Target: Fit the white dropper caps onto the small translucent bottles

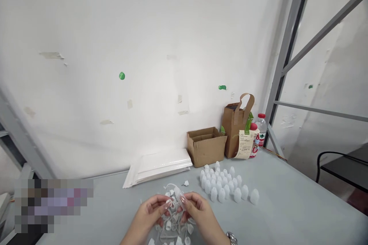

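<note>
My left hand is closed, pinching a small white part with a thin cord between thumb and fingers. Opposite it, my right hand grips a translucent white plastic piece that tilts up to the left. The two held pieces are close together; whether they touch I cannot tell. Below the hands lies a pile of small white caps and cords, partly hidden by my fingers. One white cap lies apart behind them. To the right stand several rows of frosted white egg-shaped pieces.
Behind the pile is a stack of white envelopes against the wall. An open cardboard box, a brown paper bag and a red-capped bottle stand at the back right. Grey metal posts rise beside the grey table.
</note>
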A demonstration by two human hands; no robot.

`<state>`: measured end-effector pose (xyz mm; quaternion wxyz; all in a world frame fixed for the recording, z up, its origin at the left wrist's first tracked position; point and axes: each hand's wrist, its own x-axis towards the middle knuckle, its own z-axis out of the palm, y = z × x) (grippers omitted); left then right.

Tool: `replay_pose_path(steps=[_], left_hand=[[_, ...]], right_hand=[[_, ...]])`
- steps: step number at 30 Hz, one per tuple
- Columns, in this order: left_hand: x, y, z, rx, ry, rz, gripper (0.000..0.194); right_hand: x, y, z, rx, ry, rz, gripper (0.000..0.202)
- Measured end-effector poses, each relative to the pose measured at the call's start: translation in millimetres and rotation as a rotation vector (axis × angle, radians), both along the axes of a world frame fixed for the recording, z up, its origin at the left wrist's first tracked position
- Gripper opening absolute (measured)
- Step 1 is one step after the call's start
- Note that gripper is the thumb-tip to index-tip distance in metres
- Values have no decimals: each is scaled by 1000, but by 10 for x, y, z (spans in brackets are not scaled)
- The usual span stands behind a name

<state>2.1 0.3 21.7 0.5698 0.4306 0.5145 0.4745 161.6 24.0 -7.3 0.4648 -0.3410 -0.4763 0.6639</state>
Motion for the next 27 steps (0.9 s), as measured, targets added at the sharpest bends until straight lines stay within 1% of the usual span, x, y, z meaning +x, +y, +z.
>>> replay_pose_path(steps=[3, 7, 12, 15, 18, 20, 22, 24, 27], left_hand=[[27, -2, -33, -2, -38, -5, 32], [-9, 8, -65, -15, -90, 71, 31], [-33, 0, -45, 30, -47, 63, 31], [-13, -13, -28, 13, -71, 83, 34], [8, -17, -38, 2, -103, 102, 34], [13, -9, -60, 6, -113, 107, 35], [9, 4, -86, 0, -118, 102, 37], [1, 17, -106, -12, -120, 109, 39], [-6, 25, -110, -12, -122, 132, 41]], right_hand=[[-11, -14, -21, 7, -10, 43, 51], [-20, -43, -11, 12, -45, 70, 51], [-49, -48, -44, 18, -89, 79, 52], [-43, -51, -63, 59, -139, 56, 48], [3, -85, -18, 206, -323, -20, 32], [43, -120, 30, 351, -490, -82, 17], [76, -151, 56, 497, -621, -119, 8], [95, -165, 40, 645, -707, -138, 9], [106, -155, -42, 822, -787, -170, 16]])
